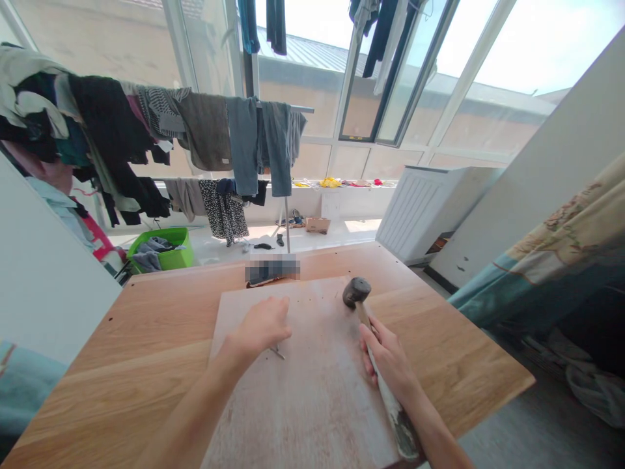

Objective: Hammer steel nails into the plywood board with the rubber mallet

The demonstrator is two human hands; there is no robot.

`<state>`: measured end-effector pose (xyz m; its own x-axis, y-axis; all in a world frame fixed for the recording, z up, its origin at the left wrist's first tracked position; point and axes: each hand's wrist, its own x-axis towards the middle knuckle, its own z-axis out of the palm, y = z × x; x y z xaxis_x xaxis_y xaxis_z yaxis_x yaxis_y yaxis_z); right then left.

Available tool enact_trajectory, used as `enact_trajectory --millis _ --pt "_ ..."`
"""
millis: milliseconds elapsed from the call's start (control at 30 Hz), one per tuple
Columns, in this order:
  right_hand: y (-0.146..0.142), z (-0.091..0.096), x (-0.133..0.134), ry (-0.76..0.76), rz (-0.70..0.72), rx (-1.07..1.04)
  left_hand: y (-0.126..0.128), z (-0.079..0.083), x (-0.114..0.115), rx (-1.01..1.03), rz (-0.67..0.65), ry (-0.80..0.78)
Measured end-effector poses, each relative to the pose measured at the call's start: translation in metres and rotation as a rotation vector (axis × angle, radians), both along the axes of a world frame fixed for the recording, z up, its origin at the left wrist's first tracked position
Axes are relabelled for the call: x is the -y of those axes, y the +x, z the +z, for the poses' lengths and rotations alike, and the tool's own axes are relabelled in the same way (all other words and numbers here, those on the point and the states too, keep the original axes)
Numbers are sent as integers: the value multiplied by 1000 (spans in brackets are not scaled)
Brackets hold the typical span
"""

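My left hand (263, 324) rests knuckles-up on a pale wooden board (312, 397), its fingers curled around a small metal nail (278, 352) that sticks out below the palm. My right hand (388, 359) is wrapped round the worn wooden handle of a hammer (357, 292). The dark hammer head lies just above the board's far right corner, to the right of my left hand. The board lies on a light wooden table (122, 339).
A blurred flat object (272, 268) lies at the table's far edge. Beyond stand a clothes rack with hanging garments (215, 137), a green basket (166, 249), a white cabinet (430, 205), and a patterned cloth (561, 260) at right.
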<state>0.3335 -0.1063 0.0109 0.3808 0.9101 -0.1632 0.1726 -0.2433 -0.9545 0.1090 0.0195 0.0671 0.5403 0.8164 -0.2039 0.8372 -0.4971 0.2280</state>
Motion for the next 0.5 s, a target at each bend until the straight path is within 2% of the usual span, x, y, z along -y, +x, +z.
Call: enact_trajectory --millis 200,367,500 --pt "-1 1 0 7 0 -2 12 2 6 -40 -40 -4" --pt "-1 3 1 12 7 -3 14 -4 4 59 -95 11" --pt "-1 2 1 10 0 -11 12 3 4 64 -162 -3"
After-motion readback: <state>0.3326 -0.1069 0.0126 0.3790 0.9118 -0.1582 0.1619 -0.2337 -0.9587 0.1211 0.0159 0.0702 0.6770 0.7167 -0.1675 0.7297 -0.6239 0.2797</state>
